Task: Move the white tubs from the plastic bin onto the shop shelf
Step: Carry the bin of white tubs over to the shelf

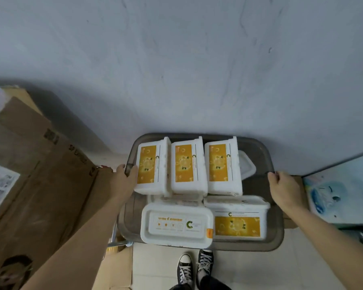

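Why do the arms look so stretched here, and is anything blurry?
Head view: the wide-angle lens stretches the forearms and bows the cardboard box at the left edge; the white tubs in the plastic bin look sharp, though their small print is unreadable; light is soft, with a dim shadow on the wall behind the box.

White tubs [189, 168] with orange labels are crowding the grey plastic bin [249, 246], three standing edgewise at the back
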